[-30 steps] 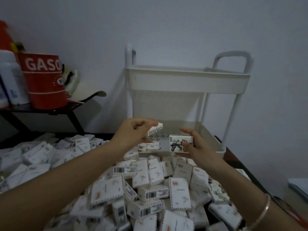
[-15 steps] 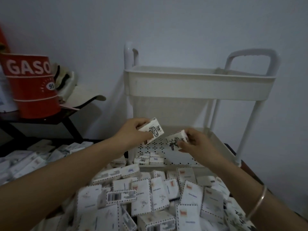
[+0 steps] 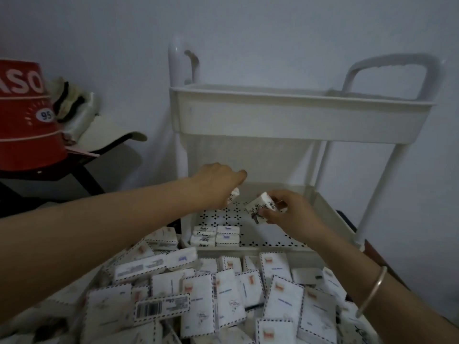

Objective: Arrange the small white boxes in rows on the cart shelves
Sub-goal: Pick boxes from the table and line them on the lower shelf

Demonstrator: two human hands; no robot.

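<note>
A white cart stands ahead with a top tray (image 3: 298,122) and a perforated middle shelf (image 3: 273,234). My left hand (image 3: 218,184) reaches over that shelf, gripping a small white box (image 3: 233,194) mostly hidden under the fingers. My right hand (image 3: 290,214) holds another small white box (image 3: 260,207) tilted above the shelf floor. Several small boxes (image 3: 214,235) lie in a tight block at the shelf's near left corner. A big loose heap of small white boxes (image 3: 223,294) fills the foreground below my arms.
A red can (image 3: 24,125) with white lettering sits on a dark side table (image 3: 82,165) at the left, with cloth and a flat pale object beside it. The cart's handle (image 3: 392,70) rises at the right. A plain wall is behind.
Both hands have moved forward and down into the middle shelf, each still holding its box. The view has shifted closer to the cart.
</note>
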